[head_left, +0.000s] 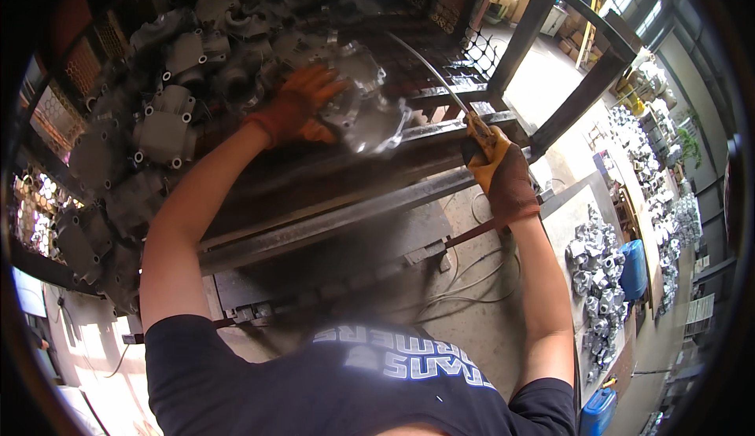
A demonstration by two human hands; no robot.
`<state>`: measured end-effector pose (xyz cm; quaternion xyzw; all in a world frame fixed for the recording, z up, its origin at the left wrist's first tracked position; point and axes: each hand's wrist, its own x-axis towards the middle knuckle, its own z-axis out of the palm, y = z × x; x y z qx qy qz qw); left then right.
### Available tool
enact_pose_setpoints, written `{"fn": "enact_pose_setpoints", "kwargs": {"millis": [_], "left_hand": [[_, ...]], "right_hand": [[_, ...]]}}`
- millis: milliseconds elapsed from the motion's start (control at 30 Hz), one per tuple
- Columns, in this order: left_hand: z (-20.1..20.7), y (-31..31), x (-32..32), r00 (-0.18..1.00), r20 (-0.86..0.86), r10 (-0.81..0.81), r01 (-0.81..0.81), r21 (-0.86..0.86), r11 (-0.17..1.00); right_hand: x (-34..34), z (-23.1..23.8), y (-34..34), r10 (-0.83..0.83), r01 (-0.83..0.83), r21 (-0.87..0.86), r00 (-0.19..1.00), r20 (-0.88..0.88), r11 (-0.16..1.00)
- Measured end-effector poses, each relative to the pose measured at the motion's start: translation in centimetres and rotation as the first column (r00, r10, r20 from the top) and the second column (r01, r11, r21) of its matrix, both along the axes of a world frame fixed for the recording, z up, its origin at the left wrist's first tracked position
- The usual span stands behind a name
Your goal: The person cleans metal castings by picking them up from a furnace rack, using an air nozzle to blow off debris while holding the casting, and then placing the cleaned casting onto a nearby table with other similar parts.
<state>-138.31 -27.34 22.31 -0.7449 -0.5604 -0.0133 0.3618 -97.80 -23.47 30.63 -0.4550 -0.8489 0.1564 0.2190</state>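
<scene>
My left hand (297, 104), in an orange work glove, grips the left edge of a silvery metal casting (368, 114) with bolt lugs round its rim. Motion blurs the casting and the glove's fingers. To the right, my right hand (497, 167), gloved in orange and yellow, is closed round the handle end of a long thin metal rod (429, 66). The rod slants away to the far left, its tip past the casting; I cannot make out what kind of tool it is. Many similar castings (189, 52) lie heaped beyond and left of my left hand.
A dark metal frame (338, 220) with mesh sides surrounds the heap, its rail crossing in front of me. Loose hoses (472, 279) lie on the floor. At the right, more castings (599, 286) cover a bench beside a blue container (633, 269); another blue container (599, 412) stands nearer.
</scene>
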Motion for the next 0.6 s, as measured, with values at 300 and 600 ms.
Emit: {"fn": "enact_pose_setpoints", "kwargs": {"millis": [300,600], "left_hand": [[5.3,1.7,2.9,0.987,0.116,0.113,-0.051,-0.441,0.896],[3.8,1.9,5.9,0.993,0.078,0.085,-0.072,-0.161,0.984]], "right_hand": [[5.2,0.7,-6.7,0.022,-0.03,-0.078,0.995,-0.093,0.997],[8.2,-0.8,-9.6,-0.14,0.123,-0.169,0.986,-0.089,0.978]]}}
